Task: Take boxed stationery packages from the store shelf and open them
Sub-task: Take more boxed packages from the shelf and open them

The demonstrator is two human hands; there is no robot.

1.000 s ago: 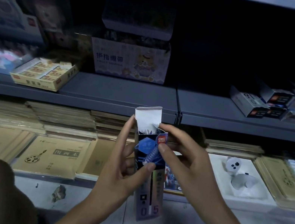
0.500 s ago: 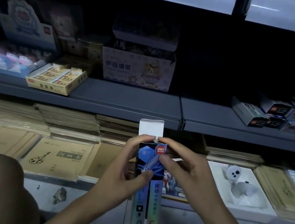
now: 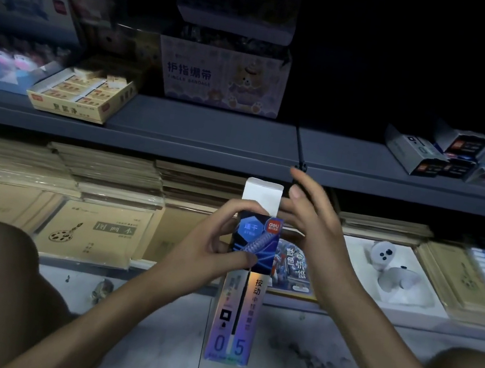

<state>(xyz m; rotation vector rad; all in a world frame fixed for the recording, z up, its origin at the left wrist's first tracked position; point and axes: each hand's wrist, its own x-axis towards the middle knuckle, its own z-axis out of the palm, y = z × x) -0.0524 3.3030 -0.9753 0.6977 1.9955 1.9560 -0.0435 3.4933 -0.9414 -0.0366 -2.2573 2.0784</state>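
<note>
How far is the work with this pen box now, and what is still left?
Done: one pen box is picked up and its white top flap stands open. In hand: the left hand grips the box upright; the right hand is open beside the flap. Left: more small boxes wait on the upper shelf at right.

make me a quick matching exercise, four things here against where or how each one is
1 pen box
2 right hand
3 yellow eraser box
4 finger bandage box

A upper shelf, left
B gripped by left hand, white flap up
C upper shelf, middle
D open, beside the flap

Pairs: 1-B, 2-D, 3-A, 4-C
</note>
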